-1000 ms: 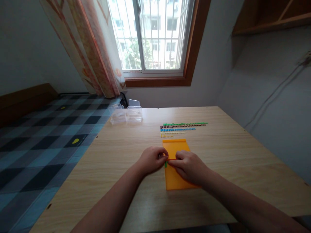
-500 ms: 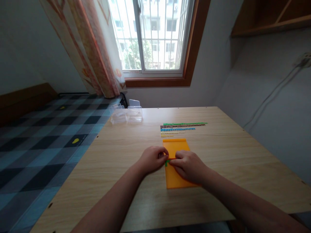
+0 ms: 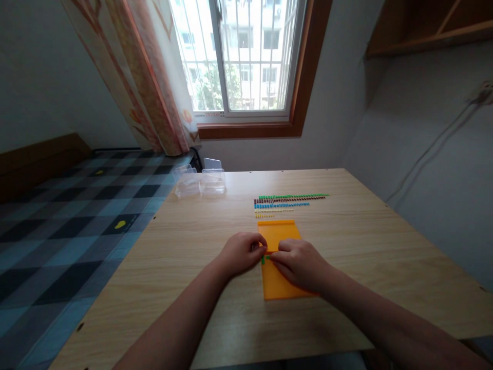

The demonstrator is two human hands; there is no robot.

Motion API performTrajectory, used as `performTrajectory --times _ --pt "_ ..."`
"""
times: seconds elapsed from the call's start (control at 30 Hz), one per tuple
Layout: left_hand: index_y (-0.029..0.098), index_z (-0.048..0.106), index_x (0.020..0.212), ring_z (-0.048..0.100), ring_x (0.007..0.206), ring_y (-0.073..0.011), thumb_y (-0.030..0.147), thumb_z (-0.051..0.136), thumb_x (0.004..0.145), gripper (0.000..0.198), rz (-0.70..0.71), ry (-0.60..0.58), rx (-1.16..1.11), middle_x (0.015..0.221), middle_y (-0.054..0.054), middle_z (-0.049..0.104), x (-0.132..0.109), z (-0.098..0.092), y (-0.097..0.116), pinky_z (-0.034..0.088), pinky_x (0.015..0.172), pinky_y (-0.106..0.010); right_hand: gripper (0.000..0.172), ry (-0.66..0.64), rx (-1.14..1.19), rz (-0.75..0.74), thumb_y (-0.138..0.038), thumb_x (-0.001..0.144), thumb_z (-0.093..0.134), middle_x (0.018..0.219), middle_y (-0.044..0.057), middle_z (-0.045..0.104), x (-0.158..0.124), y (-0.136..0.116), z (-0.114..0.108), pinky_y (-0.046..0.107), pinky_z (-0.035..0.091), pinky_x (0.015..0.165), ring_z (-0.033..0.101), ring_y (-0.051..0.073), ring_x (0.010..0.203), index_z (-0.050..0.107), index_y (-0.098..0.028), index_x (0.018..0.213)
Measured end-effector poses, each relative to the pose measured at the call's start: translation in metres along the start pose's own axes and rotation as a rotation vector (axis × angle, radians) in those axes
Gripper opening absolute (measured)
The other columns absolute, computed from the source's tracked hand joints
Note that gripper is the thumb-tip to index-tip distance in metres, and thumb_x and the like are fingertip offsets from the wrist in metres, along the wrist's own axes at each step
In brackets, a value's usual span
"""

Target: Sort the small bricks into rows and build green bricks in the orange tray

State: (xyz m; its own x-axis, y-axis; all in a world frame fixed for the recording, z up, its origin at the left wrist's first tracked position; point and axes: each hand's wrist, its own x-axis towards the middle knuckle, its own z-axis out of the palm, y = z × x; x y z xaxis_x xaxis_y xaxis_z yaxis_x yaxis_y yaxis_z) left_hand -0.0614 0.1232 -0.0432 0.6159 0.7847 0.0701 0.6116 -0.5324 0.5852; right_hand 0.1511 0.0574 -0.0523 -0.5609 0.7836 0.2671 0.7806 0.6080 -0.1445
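An orange board [image 3: 283, 282] with a raised bar along its far edge lies flat on the table. Near its left edge sits a small green piece [image 3: 263, 260]. Another small green piece [image 3: 268, 257] shows just right of it, at the fingertips of my right hand [image 3: 299, 261], whose fingers are curled and closed over the board's middle. My left hand [image 3: 243, 252] rests at the board's left edge, thumb and index finger pinched just above the green pieces. What is between those left fingertips is hidden.
Beyond the board, several rows of tiny pieces lie side by side: green [image 3: 292, 197], brown [image 3: 288, 201], blue [image 3: 281, 205], pale and yellow [image 3: 265, 216]. Clear plastic boxes [image 3: 213, 182] stand at the far left of the wooden table [image 3: 365, 246]. A bed with checked cover [image 3: 77, 221] is to the left.
A narrow gap now shows between the two green pieces, which looked joined before. Both hands have stayed almost in place.
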Motion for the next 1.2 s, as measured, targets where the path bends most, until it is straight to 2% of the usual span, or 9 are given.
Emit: performTrajectory --times 0.13,0.27,0.53,0.7,0.8,0.97,1.2 --pt "0.021 0.076 0.09 0.059 0.069 -0.0143 0.025 0.059 0.084 0.018 -0.002 -0.002 -0.003 0.075 0.0 0.07 0.0 0.001 -0.002 0.039 0.063 -0.024 0.016 -0.005 0.004 -0.059 -0.02 0.092 0.059 0.079 0.002 0.063 -0.002 0.005 0.001 0.03 0.03 0.064 0.05 0.015 0.071 0.069 -0.02 0.079" --pt "0.021 0.076 0.09 0.059 0.067 -0.0138 0.025 0.059 0.084 0.019 0.001 -0.012 0.002 0.073 0.0 0.07 0.0 0.001 -0.003 0.038 0.062 -0.024 0.01 0.008 0.009 -0.11 -0.014 0.087 0.063 0.082 0.002 0.065 0.0 0.005 0.004 0.03 0.03 0.066 0.05 0.016 0.072 0.069 -0.021 0.082" --pt "0.021 0.074 0.09 0.059 0.069 -0.0141 0.026 0.057 0.085 0.018 -0.002 -0.034 0.021 0.074 0.0 0.069 0.0 -0.001 0.0 0.038 0.063 -0.025 0.018 0.056 -0.015 -0.089 -0.021 0.093 0.06 0.079 0.002 0.062 0.002 0.003 0.003 0.03 0.027 0.065 0.047 0.015 0.071 0.068 -0.021 0.078" --pt "0.023 0.069 0.105 0.063 0.076 -0.0173 0.024 0.056 0.082 0.027 0.04 -0.114 0.113 0.084 -0.001 0.071 -0.009 -0.011 0.01 0.042 0.067 -0.027 0.018 0.019 0.001 -0.078 -0.022 0.093 0.059 0.078 0.002 0.062 -0.001 0.004 0.001 0.03 0.026 0.064 0.047 0.015 0.069 0.071 -0.022 0.079" --pt "0.022 0.064 0.114 0.065 0.088 -0.0221 0.027 0.057 0.081 0.034 0.034 -0.147 0.212 0.098 -0.005 0.072 -0.017 -0.014 0.023 0.046 0.075 -0.03 0.016 0.008 0.008 -0.061 -0.022 0.093 0.059 0.079 0.002 0.064 0.0 0.003 0.001 0.03 0.027 0.064 0.048 0.015 0.07 0.073 -0.023 0.085" --pt "0.02 0.059 0.117 0.065 0.104 -0.0279 0.027 0.056 0.079 0.039 -0.026 -0.183 0.27 0.113 -0.01 0.07 -0.023 -0.006 0.039 0.049 0.087 -0.036 0.016 -0.017 0.013 -0.031 -0.024 0.094 0.06 0.081 0.003 0.065 0.002 0.001 0.001 0.03 0.028 0.064 0.05 0.015 0.071 0.075 -0.024 0.091" --pt "0.022 0.055 0.121 0.069 0.099 -0.028 0.021 0.055 0.078 0.044 -0.235 -0.156 0.294 0.11 -0.009 0.073 -0.019 0.006 0.045 0.05 0.08 -0.035 0.018 -0.027 0.015 -0.019 -0.025 0.095 0.058 0.08 0.003 0.065 0.002 -0.001 0.001 0.03 0.029 0.064 0.05 0.016 0.071 0.076 -0.026 0.096"
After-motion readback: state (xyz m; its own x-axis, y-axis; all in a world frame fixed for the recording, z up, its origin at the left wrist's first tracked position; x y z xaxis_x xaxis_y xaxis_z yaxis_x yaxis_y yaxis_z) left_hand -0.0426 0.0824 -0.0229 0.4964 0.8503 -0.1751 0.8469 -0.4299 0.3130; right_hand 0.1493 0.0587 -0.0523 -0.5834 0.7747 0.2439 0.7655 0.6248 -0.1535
